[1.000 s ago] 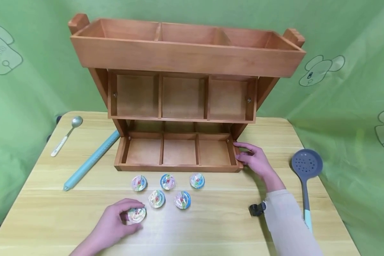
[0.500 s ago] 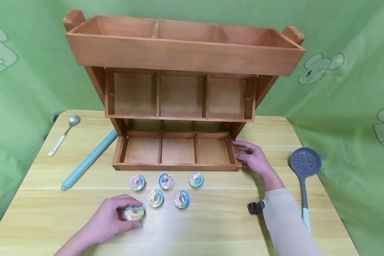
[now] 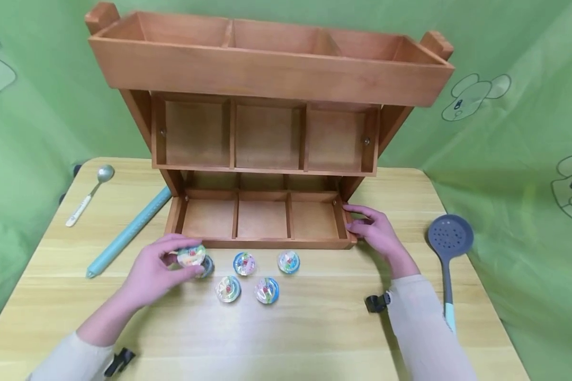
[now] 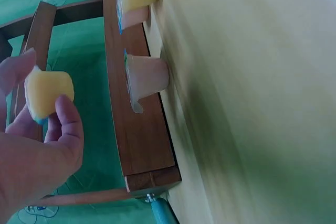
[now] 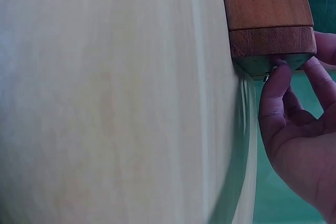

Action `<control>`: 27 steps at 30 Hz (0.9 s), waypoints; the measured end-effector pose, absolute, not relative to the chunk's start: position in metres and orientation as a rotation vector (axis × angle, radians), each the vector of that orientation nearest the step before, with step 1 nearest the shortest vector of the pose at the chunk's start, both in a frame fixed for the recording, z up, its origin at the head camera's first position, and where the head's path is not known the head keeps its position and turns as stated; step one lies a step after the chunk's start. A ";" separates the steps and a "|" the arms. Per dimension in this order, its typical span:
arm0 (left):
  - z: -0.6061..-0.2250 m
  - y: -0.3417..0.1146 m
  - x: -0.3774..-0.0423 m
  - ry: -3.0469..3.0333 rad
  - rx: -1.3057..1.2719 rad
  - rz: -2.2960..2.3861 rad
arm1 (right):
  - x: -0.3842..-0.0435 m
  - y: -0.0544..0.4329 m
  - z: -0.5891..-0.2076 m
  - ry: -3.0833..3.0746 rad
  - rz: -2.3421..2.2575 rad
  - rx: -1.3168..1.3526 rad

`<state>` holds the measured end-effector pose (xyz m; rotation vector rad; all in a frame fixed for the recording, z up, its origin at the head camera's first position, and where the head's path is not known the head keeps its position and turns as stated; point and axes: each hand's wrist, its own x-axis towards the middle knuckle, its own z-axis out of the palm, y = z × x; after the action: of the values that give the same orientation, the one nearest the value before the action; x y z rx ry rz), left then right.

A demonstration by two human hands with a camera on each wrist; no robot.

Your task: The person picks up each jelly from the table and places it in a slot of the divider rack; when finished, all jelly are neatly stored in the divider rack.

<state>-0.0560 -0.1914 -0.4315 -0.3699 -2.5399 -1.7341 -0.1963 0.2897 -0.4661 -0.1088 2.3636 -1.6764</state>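
Observation:
My left hand pinches a small jelly cup between thumb and fingers, raised off the table near the front left corner of a three-tier wooden rack. Its yellow body shows in the left wrist view, where the cup is tilted on its side. Just below it, another jelly cup is partly covered by the hand. Several more cups, such as a blue-rimmed one, stand before the rack. At the right end of the rack's lowest tray, my right hand grips the side with bent fingers.
A spoon and a long light-blue stick lie on the table's left. On the right lies a grey slotted skimmer. The rack's upper tier overhangs the lower two. Green curtains stand close behind and beside the table.
My left hand has lifted the jelly cup and carried it forward, toward the rack's left end. The right hand keeps its place on the rack. The head view has shifted slightly.

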 end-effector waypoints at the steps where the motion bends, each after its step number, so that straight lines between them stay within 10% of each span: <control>1: -0.432 -0.191 -0.060 -2.526 -0.354 -1.739 | -0.196 0.289 -0.466 2.364 -1.679 -0.114; 27: -0.455 -0.169 -0.179 -2.734 0.008 -1.441 | -0.195 0.286 -0.463 2.345 -1.701 -0.100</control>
<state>-0.1793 -0.1690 -0.4545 0.0076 -2.7339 -1.4409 -0.1948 0.2858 -0.4633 -0.1000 2.3452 -1.7010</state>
